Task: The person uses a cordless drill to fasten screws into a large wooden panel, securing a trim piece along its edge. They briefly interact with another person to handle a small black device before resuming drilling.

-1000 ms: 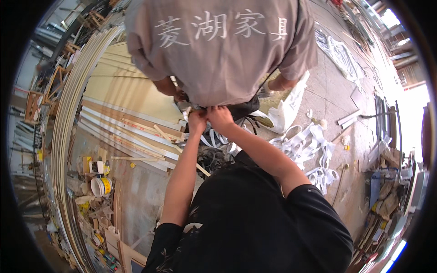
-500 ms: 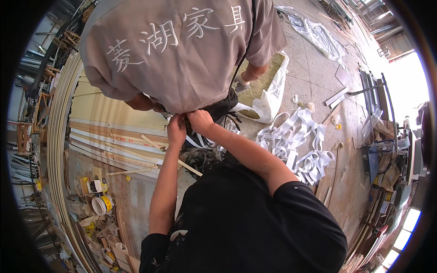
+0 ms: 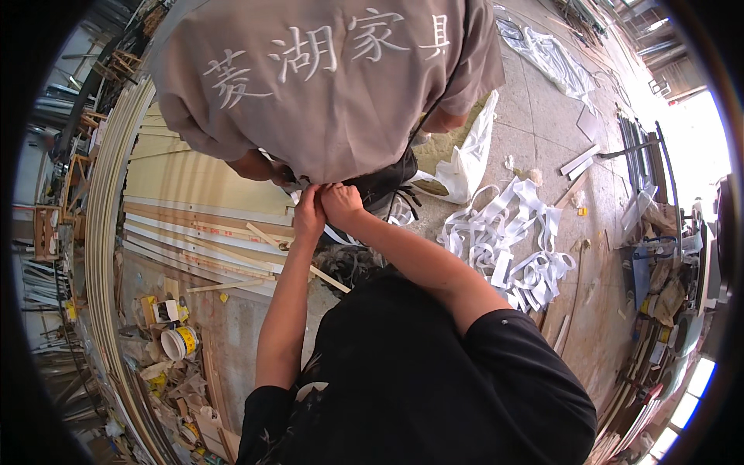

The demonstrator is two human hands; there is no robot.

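A person in a grey-brown work shirt (image 3: 325, 116) stands close in front with their back to me. At the shirt's lower hem my left hand (image 3: 310, 215) is closed, thumb and fingers pinched together. Right beside it, almost touching, my right hand (image 3: 341, 204) is closed too, its fingers curled over the hem. My fingertips are partly hidden, and the cloth edge meets them. A thin black cord (image 3: 443, 97) runs down the shirt's right side. Left of my hands is the co-worker's hand (image 3: 280, 173), partly hidden by their body.
Pale boards (image 3: 209, 186) and wooden strips (image 3: 209, 263) lie on the left. A heap of white strapping (image 3: 508, 244) and a white sack (image 3: 469, 159) are on the floor to the right. A white and yellow bucket (image 3: 180, 342) stands among scraps at lower left.
The co-worker's back has shifted to the right in view and slightly down. My two hands have moved a little the same way, staying closed at the shirt hem.
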